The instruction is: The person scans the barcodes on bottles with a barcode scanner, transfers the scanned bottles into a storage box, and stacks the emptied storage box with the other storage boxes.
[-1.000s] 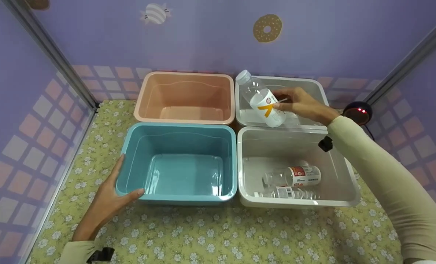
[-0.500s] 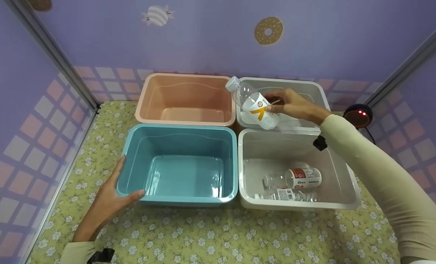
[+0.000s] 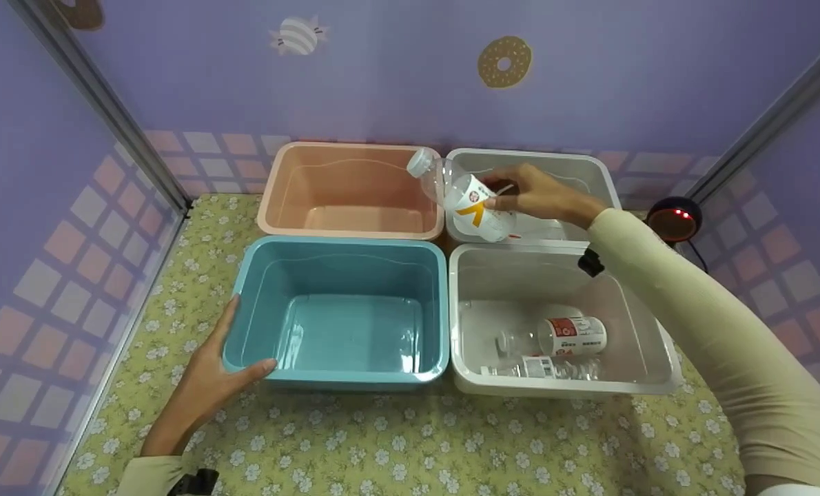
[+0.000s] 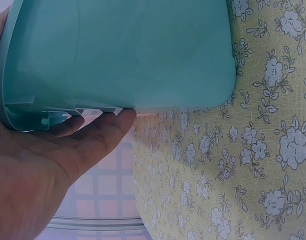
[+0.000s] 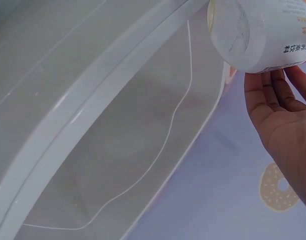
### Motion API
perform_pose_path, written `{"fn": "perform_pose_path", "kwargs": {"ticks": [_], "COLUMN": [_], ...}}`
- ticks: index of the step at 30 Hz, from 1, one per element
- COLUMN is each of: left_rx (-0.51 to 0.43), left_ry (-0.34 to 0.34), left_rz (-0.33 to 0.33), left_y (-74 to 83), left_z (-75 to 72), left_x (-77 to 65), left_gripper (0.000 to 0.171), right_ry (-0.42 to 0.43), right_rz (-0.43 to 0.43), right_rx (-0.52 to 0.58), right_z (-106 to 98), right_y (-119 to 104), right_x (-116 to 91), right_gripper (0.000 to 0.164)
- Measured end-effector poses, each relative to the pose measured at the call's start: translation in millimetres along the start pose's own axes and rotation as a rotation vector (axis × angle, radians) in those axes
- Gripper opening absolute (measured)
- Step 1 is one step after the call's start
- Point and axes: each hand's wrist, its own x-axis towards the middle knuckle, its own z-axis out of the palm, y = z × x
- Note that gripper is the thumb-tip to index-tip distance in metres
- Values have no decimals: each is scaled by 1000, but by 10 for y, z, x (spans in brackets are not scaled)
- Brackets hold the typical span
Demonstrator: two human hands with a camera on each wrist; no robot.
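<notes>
My right hand holds a clear plastic bottle with a white and orange label and a white cap. The bottle tilts with its cap up to the left, over the gap between the two rear bins. In the right wrist view, the fingers grip the label beside the bottle's round base. My left hand holds the near left corner of the blue bin, thumb at the front rim. In the left wrist view, the fingers lie along the bin's outer wall.
An orange bin and a grey bin stand behind. In the front right whitish bin lie a bottle with a red and white label and another clear bottle. A black round device stands at the right.
My right hand has moved left with the bottle, whose cap now overlaps the orange bin's right side in the head view. The left hand has stayed at the blue bin's corner.
</notes>
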Motion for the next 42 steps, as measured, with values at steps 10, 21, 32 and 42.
{"fn": "perform_pose_path", "kwargs": {"ticks": [10,21,32,42], "left_rx": [-2,9,-7,15], "left_ry": [7,4,-6,-2], "left_rz": [-7,7,11,-10], "left_y": [-27,-38,-21,-17], "left_z": [-16,-18,-12,-21], "left_x": [20,39,73,56], "left_gripper": [120,119,118,120], "right_ry": [-22,-30,-15,-39], "right_rz": [-4,-2,-45,-30], "right_rx": [0,-10,-14,-13], "right_z": [46,129,211,299], "right_y": [-92,-199,-265,-321], "right_x": [170,328,486,598], "right_gripper": [46,42,40,43]}}
